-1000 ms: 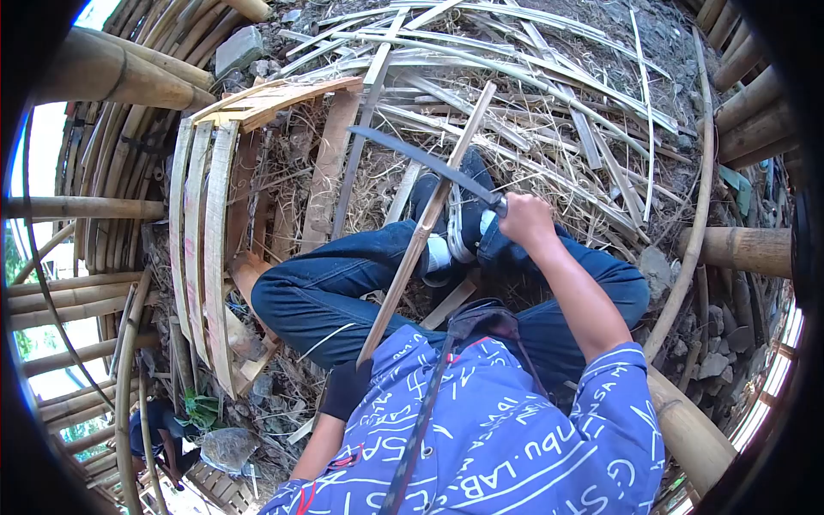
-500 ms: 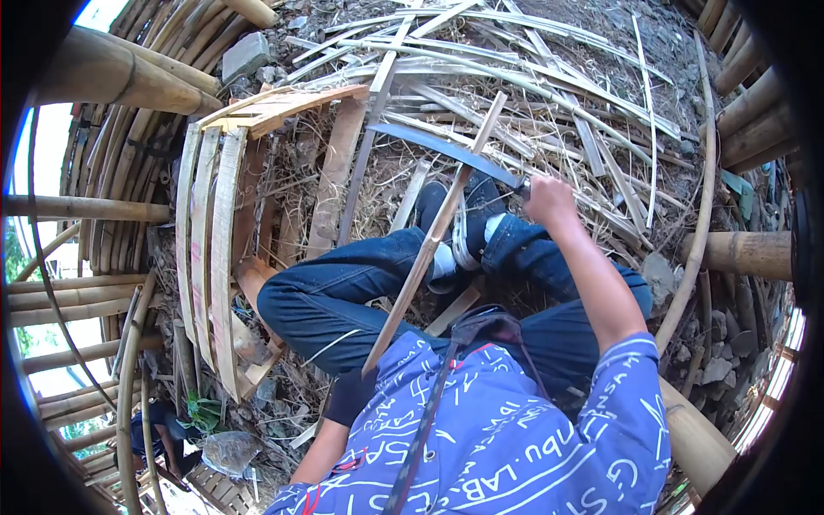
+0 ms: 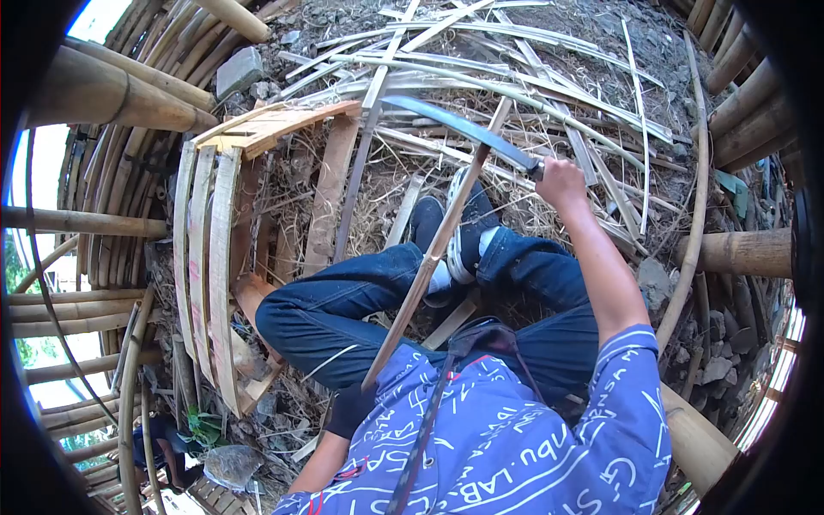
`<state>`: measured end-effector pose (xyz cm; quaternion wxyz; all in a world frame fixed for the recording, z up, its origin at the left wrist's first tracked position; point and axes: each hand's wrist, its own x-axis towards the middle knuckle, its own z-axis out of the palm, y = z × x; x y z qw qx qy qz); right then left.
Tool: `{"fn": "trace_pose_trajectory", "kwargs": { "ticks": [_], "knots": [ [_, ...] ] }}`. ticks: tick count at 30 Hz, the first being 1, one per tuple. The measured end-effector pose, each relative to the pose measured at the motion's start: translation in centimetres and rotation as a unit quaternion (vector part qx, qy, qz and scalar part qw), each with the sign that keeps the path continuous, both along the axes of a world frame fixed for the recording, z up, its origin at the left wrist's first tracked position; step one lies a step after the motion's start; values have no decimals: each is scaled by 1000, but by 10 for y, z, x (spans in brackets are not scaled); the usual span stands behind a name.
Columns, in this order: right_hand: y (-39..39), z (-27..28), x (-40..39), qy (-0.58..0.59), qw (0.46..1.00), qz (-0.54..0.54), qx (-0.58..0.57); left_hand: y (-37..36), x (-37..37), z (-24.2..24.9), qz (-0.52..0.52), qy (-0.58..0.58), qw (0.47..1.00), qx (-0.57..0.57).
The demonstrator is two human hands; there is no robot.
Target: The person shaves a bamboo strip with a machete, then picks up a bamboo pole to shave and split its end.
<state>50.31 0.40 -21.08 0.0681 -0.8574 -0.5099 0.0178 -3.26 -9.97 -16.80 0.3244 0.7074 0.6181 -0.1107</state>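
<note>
My right hand (image 3: 562,184) is closed around the dark handle of a long-bladed machete (image 3: 455,127). The blade points left and lies across the upper part of a long bamboo strip (image 3: 429,257), seeming to touch it. This strip slants from near my waist, over my crossed legs and past my shoes (image 3: 468,236). At its lower end, my left hand (image 3: 349,410), in a dark glove, is closed on the strip against my shirt; its fingertips are mostly hidden.
A wooden slatted crate (image 3: 225,257) lies on its side to my left. Many split bamboo strips (image 3: 515,73) are scattered ahead. A thick bamboo pole (image 3: 742,253) stands at right, stones (image 3: 717,369) below it. Another person (image 3: 159,446) is partly visible at lower left.
My right hand has moved slightly forward and right, taking the machete farther up the bamboo strip. My left hand stays at the strip's lower end. The view has shifted a little.
</note>
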Motion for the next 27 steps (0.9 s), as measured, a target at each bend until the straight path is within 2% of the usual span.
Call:
{"fn": "trace_pose_trajectory", "kwargs": {
  "ticks": [4, 6, 9, 12, 13, 15, 17, 19, 21, 24, 27],
  "knots": [
    [-12, 12, -28, 13, 999, 49, -12, 0, -3, -6, -21, -10, 1000, 10],
    [-22, 20, -42, 41, 982, 182, -41, -1, -5, -8, -27, -27, 999, 25],
    [-16, 1, -27, -4, 973, 227, -42, 0, 0, 0, -8, 2, 1000, -14],
    [4, -5, 8, -29, 990, 64, -119, 4, 6, 7, -4, -3, 999, -37],
    [6, -7, 20, -30, 991, 65, -116, 2, 2, 3, -3, -3, 999, -34],
    [11, -3, 33, -24, 994, -62, -85, 4, -6, -4, -57, -11, 997, -54],
    [7, 9, 34, -1, 996, -55, -71, 6, -3, 0, -59, 11, 997, -41],
    [-4, 19, 23, 31, 998, -30, -48, 6, 2, 3, -17, 25, 999, -38],
    [-18, 19, 0, 58, 998, 20, -32, 7, 7, 4, -15, 2, 1000, -21],
    [-40, 8, -30, 74, 993, 90, -19, 11, 10, 11, -12, -47, 999, -10],
    [-55, -15, -41, 74, 992, 95, -32, 17, 6, 11, -46, -27, 998, -39]
  ]
}}
